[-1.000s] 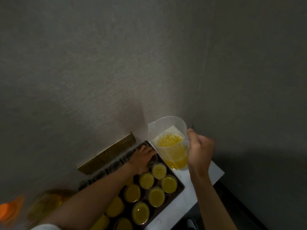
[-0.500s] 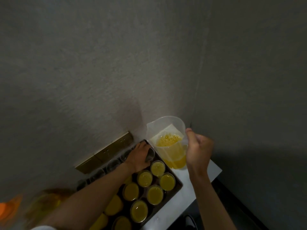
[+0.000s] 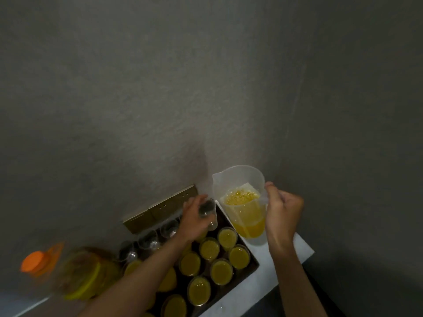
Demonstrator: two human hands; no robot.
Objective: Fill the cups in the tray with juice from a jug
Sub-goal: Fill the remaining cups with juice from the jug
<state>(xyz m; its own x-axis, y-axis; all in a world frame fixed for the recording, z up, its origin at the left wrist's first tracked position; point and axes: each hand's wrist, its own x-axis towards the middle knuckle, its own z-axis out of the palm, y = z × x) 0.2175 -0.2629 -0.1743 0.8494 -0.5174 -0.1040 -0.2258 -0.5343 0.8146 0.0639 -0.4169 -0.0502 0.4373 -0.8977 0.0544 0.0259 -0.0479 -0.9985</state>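
Clear jug point(image 3: 240, 202), one; hands, two

Both bare forearms reach forward from the near edge. The left hand point(image 3: 196, 219), farther left, has its fingers curled round a clear cup point(image 3: 207, 211). The right hand point(image 3: 282, 216), raised and fisted, grips the handle of a jug point(image 3: 242, 202), knuckles upward.

No text, label or number could be read anywhere. The jug point(image 3: 242, 202) and cups point(image 3: 226, 236) bore no legible marks.
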